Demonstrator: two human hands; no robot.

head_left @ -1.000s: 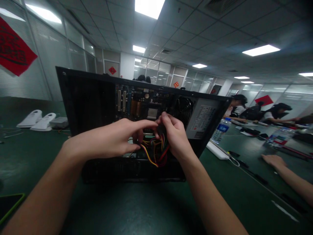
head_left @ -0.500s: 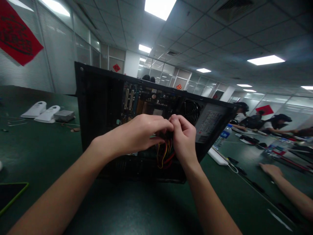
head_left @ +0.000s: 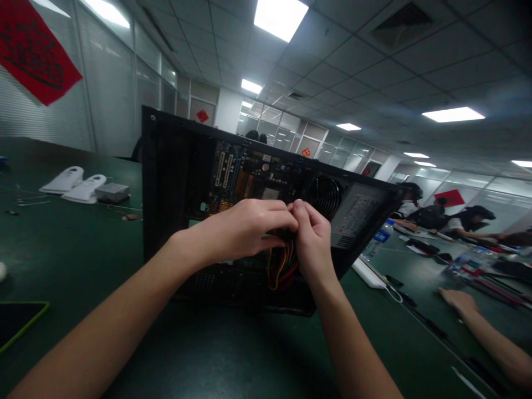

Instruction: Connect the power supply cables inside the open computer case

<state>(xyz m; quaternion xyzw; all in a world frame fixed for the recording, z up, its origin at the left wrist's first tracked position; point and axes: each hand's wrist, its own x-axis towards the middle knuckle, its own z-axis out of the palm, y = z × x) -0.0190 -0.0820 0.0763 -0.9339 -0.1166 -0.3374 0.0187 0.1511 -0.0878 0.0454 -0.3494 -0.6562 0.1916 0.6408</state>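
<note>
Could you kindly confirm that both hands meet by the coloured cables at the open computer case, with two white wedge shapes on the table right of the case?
Not quite: the head view shows the white wedge shapes left of the computer case, not right; the rest stands.

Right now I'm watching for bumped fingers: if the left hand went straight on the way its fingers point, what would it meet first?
Most likely the right hand, which sits right at the end of the left hand, with coloured wires hanging below. Whether the hands touch, this view leaves unclear.
</note>
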